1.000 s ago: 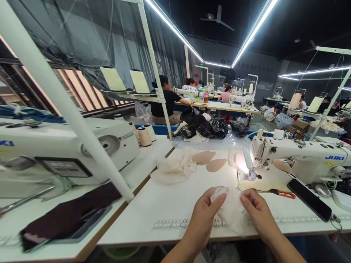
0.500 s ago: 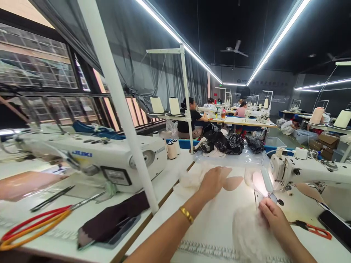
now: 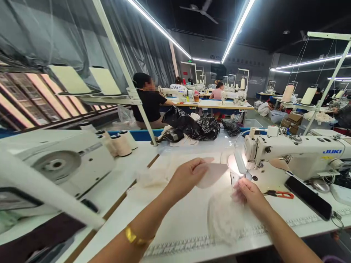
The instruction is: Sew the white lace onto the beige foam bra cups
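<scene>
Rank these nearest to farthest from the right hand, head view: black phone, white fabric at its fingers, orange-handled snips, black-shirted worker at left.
1. White fabric: at the right hand, lower left.
2. Orange-handled snips: to the hand's right.
3. Black phone: farther right, past the snips.
4. Black-shirted worker: ahead and left, well beyond.

Left hand [image 3: 189,177] extended forward, curled, right hand [image 3: 246,190] just beside, apparently pinching, blurred at the tips

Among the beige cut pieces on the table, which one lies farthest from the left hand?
The beige piece under the sewing machine's arm, near the black phone; the other pieces lie farther left, nearer the left hand.
</scene>
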Available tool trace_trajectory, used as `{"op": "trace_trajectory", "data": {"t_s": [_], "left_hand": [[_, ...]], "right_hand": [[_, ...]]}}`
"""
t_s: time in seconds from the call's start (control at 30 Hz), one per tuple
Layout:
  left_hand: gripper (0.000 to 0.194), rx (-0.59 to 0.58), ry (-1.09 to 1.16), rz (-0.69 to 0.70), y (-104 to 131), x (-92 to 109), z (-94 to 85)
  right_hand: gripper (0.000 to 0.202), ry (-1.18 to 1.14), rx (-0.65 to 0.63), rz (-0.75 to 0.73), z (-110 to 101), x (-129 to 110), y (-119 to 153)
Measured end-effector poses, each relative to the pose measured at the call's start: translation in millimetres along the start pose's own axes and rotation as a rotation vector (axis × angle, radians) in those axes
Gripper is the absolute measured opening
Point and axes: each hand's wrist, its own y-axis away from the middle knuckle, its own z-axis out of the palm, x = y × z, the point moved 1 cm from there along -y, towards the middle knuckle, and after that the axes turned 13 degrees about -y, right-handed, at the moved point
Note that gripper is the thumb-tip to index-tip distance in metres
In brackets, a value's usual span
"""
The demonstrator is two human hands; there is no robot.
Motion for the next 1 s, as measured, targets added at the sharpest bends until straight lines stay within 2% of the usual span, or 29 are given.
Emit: {"op": "trace_trajectory", "data": {"t_s": [0.07,0.17,0.33,0.37,0.43,0.5,0.53,0.57,0.67,0.73,0.77,0.83,0.9,1.0], "left_hand": [[0.024,-0.084,0.107,0.034,18,11,9.6],[0.018,-0.106,0.060,0.057,32,25,18.2],[0.012,-0.113,-0.129,0.147,28,40,19.4],[0.015,-0.120,-0.128,0.189,25,42,18.4],[0.037,-0.175,-0.075,0.294,20,46,15.9],[0.065,-0.325,0.030,0.382,16,51,13.2],[0.072,-0.423,0.097,0.413,14,54,11.7],[0.072,-0.524,0.174,0.439,14,58,10.2],[0.049,-0.792,0.430,0.527,18,66,7.2],[0.038,-0.836,0.487,0.522,22,67,7.9],[0.036,-0.800,0.469,0.496,23,65,9.3],[0.034,-0.641,0.380,0.435,22,58,12.9],[0.035,-0.434,0.284,0.424,17,50,16.8],[0.030,-0.096,0.086,0.522,6,36,22.7]], "right_hand": [[0.072,-0.036,0.003,0.005,-1,1,0],[0.071,-0.034,-0.028,-0.027,1,-2,2],[0.057,0.059,-0.056,-0.107,14,-10,11],[0.056,0.073,-0.062,-0.116,18,-11,13],[0.050,0.111,-0.108,-0.131,23,-13,17],[0.042,0.165,-0.192,-0.146,26,-17,21],[0.037,0.195,-0.239,-0.152,26,-20,24],[0.032,0.224,-0.280,-0.156,25,-24,27],[0.020,0.328,-0.342,-0.157,23,-45,39],[0.013,0.444,-0.351,-0.158,23,-63,46],[0.011,0.520,-0.341,-0.178,23,-72,48],[0.010,0.702,-0.277,-0.301,26,-86,50],[0.013,0.890,-0.196,-0.540,29,-94,47],[0.016,1.115,-0.122,-0.932,31,-87,37]]}}
